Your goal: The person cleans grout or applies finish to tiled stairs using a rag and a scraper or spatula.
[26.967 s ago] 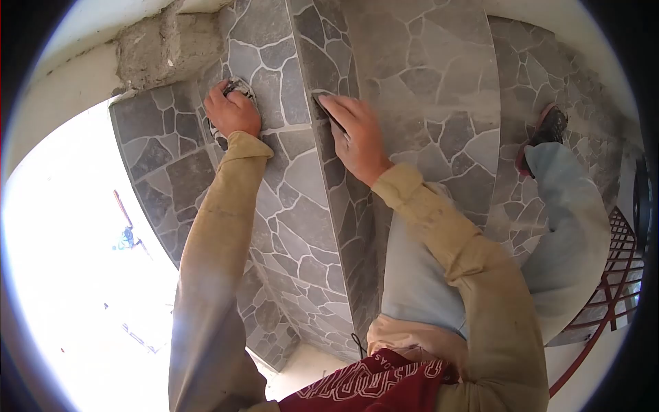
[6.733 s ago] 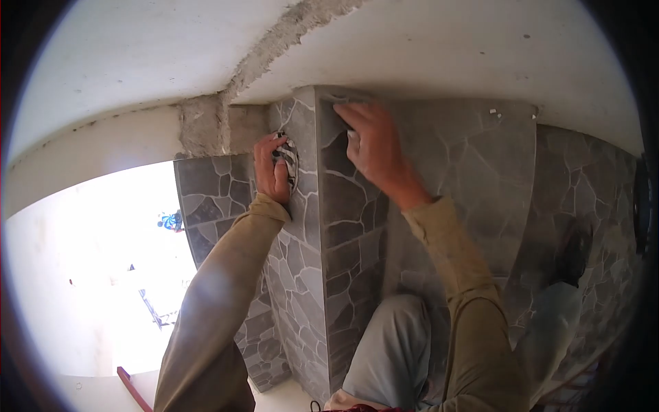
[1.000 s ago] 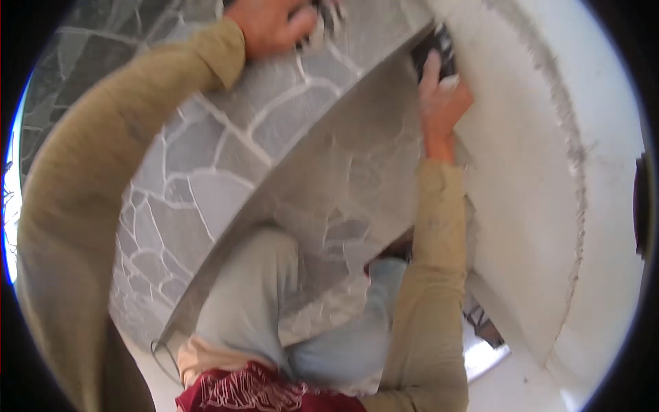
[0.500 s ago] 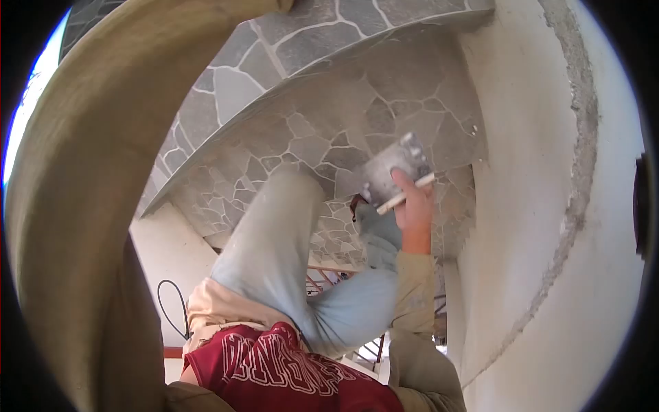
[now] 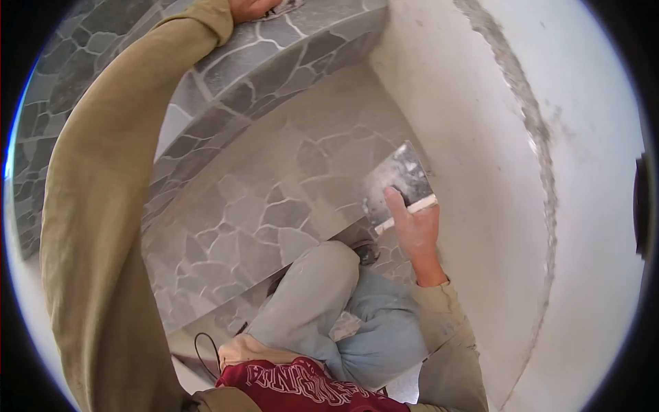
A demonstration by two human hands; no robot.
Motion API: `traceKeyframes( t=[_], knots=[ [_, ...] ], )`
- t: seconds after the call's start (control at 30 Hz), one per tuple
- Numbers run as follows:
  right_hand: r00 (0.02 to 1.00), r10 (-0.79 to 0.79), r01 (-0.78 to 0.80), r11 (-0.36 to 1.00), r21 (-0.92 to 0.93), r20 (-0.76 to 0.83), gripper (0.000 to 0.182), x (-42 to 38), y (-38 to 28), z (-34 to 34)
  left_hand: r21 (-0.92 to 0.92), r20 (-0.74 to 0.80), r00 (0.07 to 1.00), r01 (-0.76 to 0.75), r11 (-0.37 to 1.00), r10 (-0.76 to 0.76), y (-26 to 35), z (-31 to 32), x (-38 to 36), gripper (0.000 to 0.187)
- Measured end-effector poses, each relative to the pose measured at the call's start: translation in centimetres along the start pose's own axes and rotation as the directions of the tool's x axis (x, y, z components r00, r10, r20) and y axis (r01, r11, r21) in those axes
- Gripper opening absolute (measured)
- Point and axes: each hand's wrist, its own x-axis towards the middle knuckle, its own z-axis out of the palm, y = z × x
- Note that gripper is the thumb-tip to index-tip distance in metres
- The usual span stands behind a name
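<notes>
My right hand (image 5: 417,230) grips a wide putty scraper (image 5: 401,175), a flat grey metal blade smeared with white, with a pale strip along its near edge. The thumb lies over its face, and the scraper is held above the stone step, close to the wall. My left hand (image 5: 252,8) reaches to the top edge of the view, at the upper stone step (image 5: 257,44). Its fingers are partly cut off and curl over a small greyish-white thing (image 5: 283,9) that I cannot make out.
A pale plastered wall (image 5: 467,172) curves along the right, with a rough grey groove (image 5: 532,123) running down it. Steps faced with irregular stone (image 5: 240,206) rise toward the upper left. A thin black cable loop (image 5: 199,347) shows at lower left.
My view has shifted, and my left hand has come into sight at the top. My right hand still holds the scraper, now nearer the wall. My legs show lower in the view.
</notes>
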Motion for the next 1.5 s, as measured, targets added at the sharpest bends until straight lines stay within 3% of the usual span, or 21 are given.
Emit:
traceKeyframes(
  t=[0.07,0.13,0.2,0.23,0.3,0.43,0.57,0.63,0.67,0.73,0.8,0.83,0.97,1.03,1.07,1.13,1.17,1.2,1.27,1.4,1.5],
  knots=[
    [0.999,0.027,-0.030,0.984,-0.174,-0.018,0.024,1.3,-0.4,-0.4,0.008,-0.029,0.993,0.113,0.994,-0.112,0.6,1.3,-1.5,0.033],
    [0.954,-0.238,0.202,0.960,-0.196,-0.181,0.026,5.0,1.4,0.6,-0.015,-0.158,0.987,0.022,1.000,-0.024,-0.8,2.4,-1.5,0.029],
    [0.839,-0.425,0.267,0.866,-0.423,-0.339,0.030,9.9,3.6,1.1,-0.030,-0.156,0.984,0.081,0.996,-0.084,-1.2,2.7,-1.6,0.028],
    [0.837,-0.437,0.277,0.858,-0.433,-0.331,0.030,10.5,4.5,1.5,-0.072,-0.135,0.969,0.197,0.978,-0.205,-0.8,3.0,-1.9,0.027],
    [0.689,-0.525,0.428,0.851,-0.304,-0.500,0.035,12.9,3.0,2.5,-0.043,-0.170,0.970,0.170,0.984,-0.175,-0.6,2.7,-2.0,0.027],
    [0.650,-0.657,0.248,0.659,-0.710,-0.382,0.038,18.7,0.6,5.4,-0.067,-0.192,0.966,0.164,0.984,-0.174,-1.1,2.7,-1.6,0.029],
    [0.641,-0.646,0.198,0.661,-0.723,-0.415,0.038,19.9,-1.1,8.2,-0.071,-0.217,0.959,0.170,0.983,-0.182,-1.3,3.7,-2.0,0.030],
    [0.460,-0.720,0.542,0.691,-0.478,-0.520,0.039,18.2,1.3,6.6,-0.087,-0.207,0.955,0.197,0.977,-0.211,-0.9,2.9,-1.8,0.030],
    [0.450,-0.732,0.561,0.678,-0.476,-0.512,0.039,17.7,0.7,6.5,-0.073,-0.224,0.951,0.203,0.976,-0.214,-1.2,2.6,-1.6,0.030],
    [0.488,-0.706,0.511,0.708,-0.488,-0.513,0.041,16.3,0.5,6.2,-0.039,-0.251,0.949,0.187,0.982,-0.191,-0.9,3.1,-1.6,0.030],
    [0.747,-0.510,0.093,0.714,-0.694,-0.425,0.044,19.3,-1.1,7.0,-0.065,-0.233,0.944,0.224,0.972,-0.233,-0.8,3.5,-1.6,0.032],
    [0.645,-0.663,0.238,0.646,-0.725,-0.379,0.044,21.9,-1.1,8.0,-0.036,-0.225,0.944,0.239,0.970,-0.241,-0.8,3.7,-1.7,0.029],
    [0.669,-0.570,0.182,0.748,-0.638,-0.478,0.045,20.1,-0.7,7.8,0.009,-0.196,0.953,0.238,0.971,-0.232,-0.9,3.4,-1.9,0.025],
    [0.465,-0.688,0.410,0.725,-0.554,-0.557,0.042,16.4,0.0,6.7,-0.009,-0.206,0.944,0.260,0.966,-0.256,-0.6,3.3,-1.7,0.024],
    [0.462,-0.699,0.417,0.715,-0.562,-0.546,0.042,16.9,-0.1,6.4,-0.028,-0.205,0.935,0.290,0.957,-0.290,-0.5,3.2,-1.7,0.024],
    [0.706,-0.552,0.215,0.764,-0.608,-0.444,0.044,16.8,-0.1,5.9,-0.032,-0.225,0.931,0.289,0.957,-0.289,-1.1,3.2,-1.7,0.023],
    [0.601,-0.729,0.333,0.602,-0.726,-0.328,0.039,18.5,-1.0,7.1,-0.032,-0.237,0.931,0.278,0.960,-0.278,-1.3,3.2,-1.5,0.023],
    [0.609,-0.721,0.322,0.606,-0.727,-0.331,0.039,18.8,-2.3,7.7,-0.036,-0.242,0.933,0.266,0.963,-0.267,-0.9,3.6,-1.6,0.023],
    [0.877,-0.455,0.140,0.548,-0.824,-0.154,0.038,19.3,-5.7,8.6,-0.026,-0.221,0.935,0.277,0.960,-0.276,-0.6,3.4,-1.5,0.022],
    [0.835,-0.550,0.352,0.538,-0.766,-0.003,0.030,15.4,-9.8,4.4,-0.085,-0.187,0.913,0.352,0.932,-0.362,-0.5,2.8,-1.3,0.021],
    [0.848,-0.525,0.359,0.458,-0.813,0.079,0.026,13.9,-14.6,2.4,-0.005,-0.211,0.914,0.354,0.935,-0.347,0.0,3.6,-1.2,0.020]
  ],
)
